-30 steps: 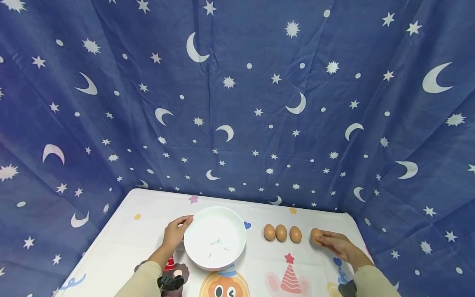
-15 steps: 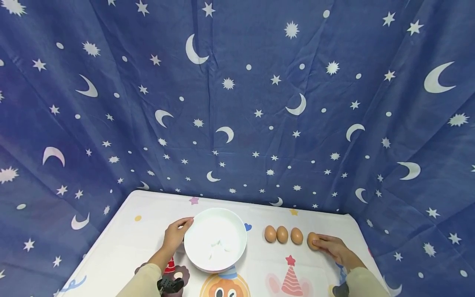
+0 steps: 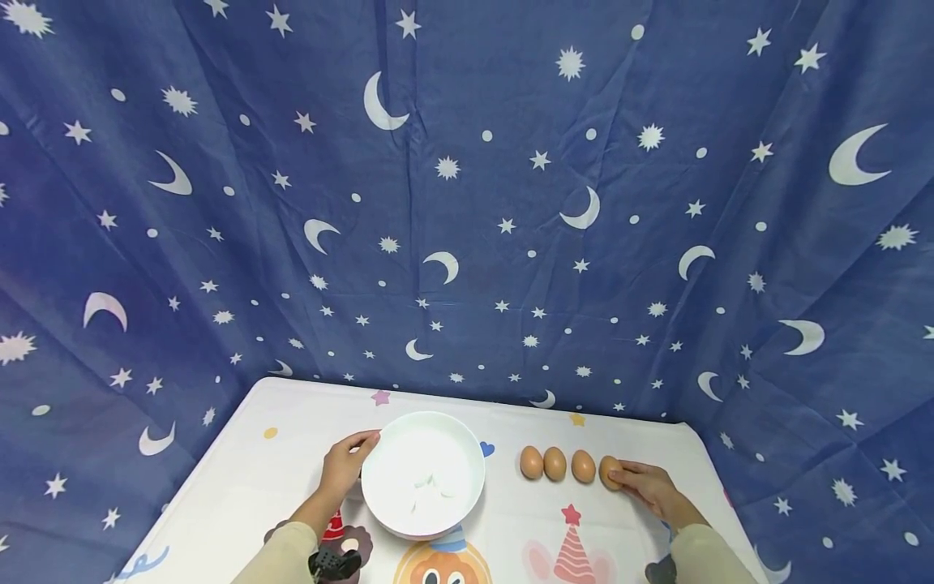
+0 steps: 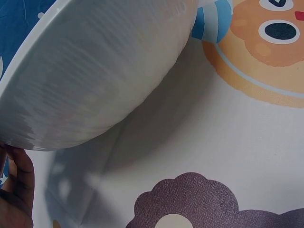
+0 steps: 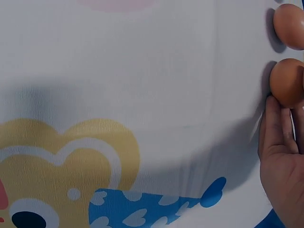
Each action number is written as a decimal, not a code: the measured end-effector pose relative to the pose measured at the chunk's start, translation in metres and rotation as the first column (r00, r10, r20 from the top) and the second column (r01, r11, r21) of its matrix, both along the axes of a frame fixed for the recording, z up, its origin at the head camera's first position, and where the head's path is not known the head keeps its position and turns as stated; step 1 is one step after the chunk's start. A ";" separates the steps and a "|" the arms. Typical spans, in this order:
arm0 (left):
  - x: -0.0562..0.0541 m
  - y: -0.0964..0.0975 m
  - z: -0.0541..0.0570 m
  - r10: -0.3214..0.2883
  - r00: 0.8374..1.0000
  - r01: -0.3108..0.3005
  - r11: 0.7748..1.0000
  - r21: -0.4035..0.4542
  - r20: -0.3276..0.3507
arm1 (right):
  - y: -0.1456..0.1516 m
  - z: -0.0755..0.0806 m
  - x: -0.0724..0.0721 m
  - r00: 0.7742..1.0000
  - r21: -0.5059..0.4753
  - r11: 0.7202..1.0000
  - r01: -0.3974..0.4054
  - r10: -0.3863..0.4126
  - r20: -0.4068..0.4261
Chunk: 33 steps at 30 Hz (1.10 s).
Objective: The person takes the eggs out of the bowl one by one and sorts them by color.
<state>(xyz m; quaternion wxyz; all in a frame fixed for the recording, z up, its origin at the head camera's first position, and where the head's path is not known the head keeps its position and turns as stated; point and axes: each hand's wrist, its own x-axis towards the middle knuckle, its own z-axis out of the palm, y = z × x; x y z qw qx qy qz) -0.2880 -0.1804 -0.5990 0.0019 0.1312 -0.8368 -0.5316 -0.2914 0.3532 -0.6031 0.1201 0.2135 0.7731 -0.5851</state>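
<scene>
A white bowl stands on the table left of centre, with a few small pale marks inside. My left hand grips its left rim. The left wrist view shows the bowl's outer wall, and fingertips of the left hand against it. On the right, a brown egg is held between the thumb and fingers of my right hand, at the end of a row. The other brown eggs are the left one, the middle one and the nearest one, with a small gap before the held egg.
A white tablecloth printed with cartoon figures covers the table. Behind it and along both sides hangs a dark blue curtain with white moons and stars. Between the bowl and the eggs lies a stretch of cloth with a blue heart print.
My right hand has moved left with its egg, bringing it close to the end of the egg row. The left hand stays on the bowl, which has not visibly moved.
</scene>
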 end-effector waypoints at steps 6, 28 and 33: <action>0.000 0.000 -0.001 -0.002 1.000 0.002 1.000 -0.006 -0.012 | -0.004 0.002 -0.001 1.000 0.024 1.000 0.006 -0.006 0.008; -0.001 0.000 0.000 0.000 1.000 0.000 1.000 0.007 -0.023 | -0.004 0.022 -0.005 0.999 0.164 0.985 0.043 -0.044 0.000; -0.001 -0.001 0.000 -0.006 1.000 0.006 1.000 0.008 -0.013 | -0.027 0.046 -0.024 0.988 0.200 0.976 0.086 -0.057 -0.145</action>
